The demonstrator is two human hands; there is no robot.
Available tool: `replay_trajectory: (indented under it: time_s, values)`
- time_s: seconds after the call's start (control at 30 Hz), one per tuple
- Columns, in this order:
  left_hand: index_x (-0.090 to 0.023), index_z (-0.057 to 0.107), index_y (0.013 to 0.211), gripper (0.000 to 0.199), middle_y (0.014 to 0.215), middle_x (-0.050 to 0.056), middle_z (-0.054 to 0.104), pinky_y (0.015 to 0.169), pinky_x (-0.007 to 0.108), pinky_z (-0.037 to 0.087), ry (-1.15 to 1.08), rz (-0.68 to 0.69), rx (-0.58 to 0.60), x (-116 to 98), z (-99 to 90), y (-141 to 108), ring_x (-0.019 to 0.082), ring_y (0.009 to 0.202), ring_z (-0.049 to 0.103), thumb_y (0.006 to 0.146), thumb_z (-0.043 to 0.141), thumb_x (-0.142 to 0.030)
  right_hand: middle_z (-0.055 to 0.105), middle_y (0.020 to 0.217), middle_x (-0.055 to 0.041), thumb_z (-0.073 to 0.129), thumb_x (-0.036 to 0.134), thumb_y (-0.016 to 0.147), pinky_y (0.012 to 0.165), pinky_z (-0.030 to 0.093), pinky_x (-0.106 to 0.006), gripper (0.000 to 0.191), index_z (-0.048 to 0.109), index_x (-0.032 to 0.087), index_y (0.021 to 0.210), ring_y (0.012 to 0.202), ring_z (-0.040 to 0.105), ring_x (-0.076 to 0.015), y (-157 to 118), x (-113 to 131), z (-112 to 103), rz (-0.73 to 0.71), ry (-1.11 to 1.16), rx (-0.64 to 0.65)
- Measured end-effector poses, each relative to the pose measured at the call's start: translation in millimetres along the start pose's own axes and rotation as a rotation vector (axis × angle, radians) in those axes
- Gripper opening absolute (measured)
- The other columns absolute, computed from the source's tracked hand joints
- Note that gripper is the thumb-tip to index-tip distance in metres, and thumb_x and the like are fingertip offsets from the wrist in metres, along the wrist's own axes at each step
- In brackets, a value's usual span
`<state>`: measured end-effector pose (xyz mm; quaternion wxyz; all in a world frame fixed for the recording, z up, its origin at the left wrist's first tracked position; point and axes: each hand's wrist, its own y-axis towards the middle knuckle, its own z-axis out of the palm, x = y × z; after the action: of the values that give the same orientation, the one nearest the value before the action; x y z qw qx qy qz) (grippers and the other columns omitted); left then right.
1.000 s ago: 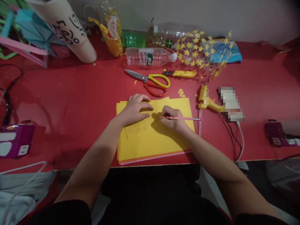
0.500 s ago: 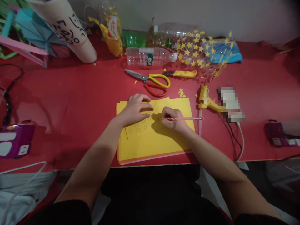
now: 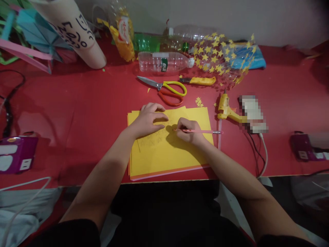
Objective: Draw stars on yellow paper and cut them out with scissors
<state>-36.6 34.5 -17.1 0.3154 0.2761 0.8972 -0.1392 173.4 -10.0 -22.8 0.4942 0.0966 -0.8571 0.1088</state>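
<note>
A stack of coloured paper, yellow on top with orange and pink edges below, lies at the table's front edge. My left hand rests flat on its upper left part, fingers spread. My right hand grips a pink pencil, its tip on or just over the yellow sheet. Several small pencilled stars mark the paper below and right of my left hand; some are hidden by the hand. Beyond the stack lie scissors with one yellow and one red handle, and several cut yellow stars.
A yellow glue gun stands right of the paper, beside a blurred-out device with a cable. Farther back are a yellow utility knife, a clear plastic bottle, a star-covered clear piece and a tall white cup.
The pencil tip has shifted very slightly to the left with my right hand. My left hand and the paper look the same.
</note>
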Motion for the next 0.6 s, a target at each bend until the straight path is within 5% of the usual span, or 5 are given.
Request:
replay_trajectory:
  time_s: [0.6]
  values:
    - [-0.026, 0.074, 0.102, 0.021, 0.125, 0.006, 0.057, 0.109, 0.048, 0.032, 0.005, 0.003, -0.005, -0.7, -0.4, -0.1, 0.028, 0.123, 0.044, 0.083, 0.066, -0.032, 0.053, 0.058, 0.0032, 0.052, 0.025, 0.072, 0.052, 0.031, -0.025, 0.008, 0.047, 0.023, 0.067, 0.054, 0.042, -0.0117, -3.6, -3.8, 8.2, -0.070, 0.017, 0.001]
